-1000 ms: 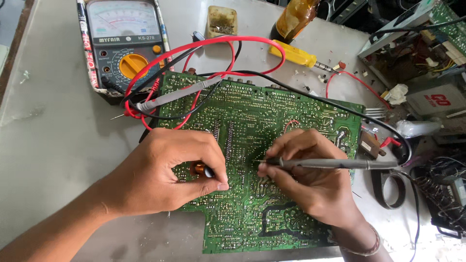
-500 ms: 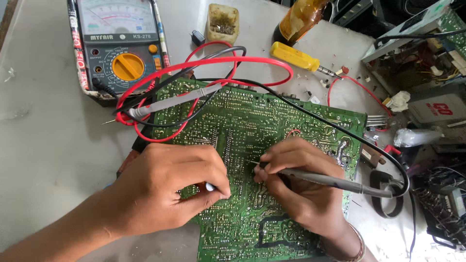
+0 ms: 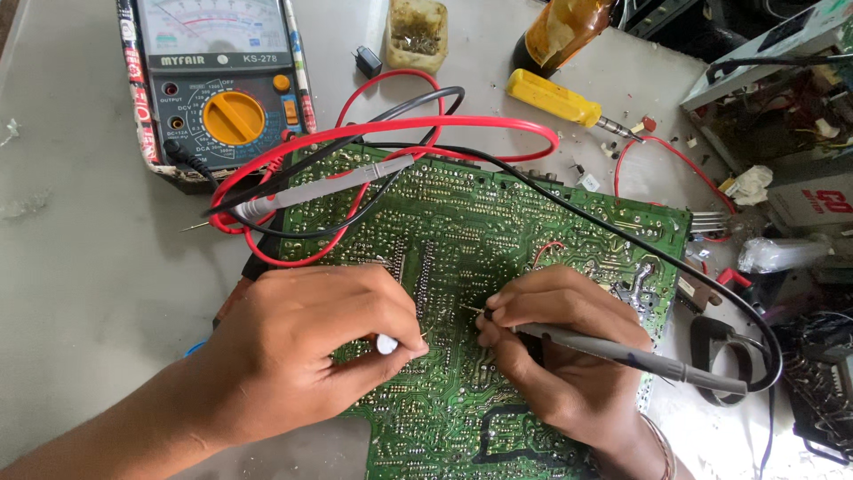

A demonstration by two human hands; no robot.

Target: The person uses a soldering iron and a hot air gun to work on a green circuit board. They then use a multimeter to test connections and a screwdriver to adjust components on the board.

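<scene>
**Both hands down on a green circuit board, one probe in use**

Green circuit board lying solder side up on the grey tabletop, flat and near, within easy reach of both hands. Right hand closed in a pen grip on a grey test probe, metal tip angled left onto the solder points near the board's middle; heel of the hand planted on the board, probably for steadiness. Left hand curled, fingers together, pinching a small white-tipped object against the board just left of the probe tip; what that object is, too hidden to tell. Fingertips of the two hands near each other, not touching.

Second grey probe left idle, lying across the board's far left edge amid loops of red and black lead, tip pointing left over the tabletop. Analogue multimeter at far left, dial face up, leads plugged in at its left side.

Count: two hands, two probes, one board, one multimeter, one yellow-handled screwdriver at far right of centre, one small grimy square tub beyond the board, one amber bottle beside it. Clutter of other gear along the right edge, too jumbled to count.
</scene>
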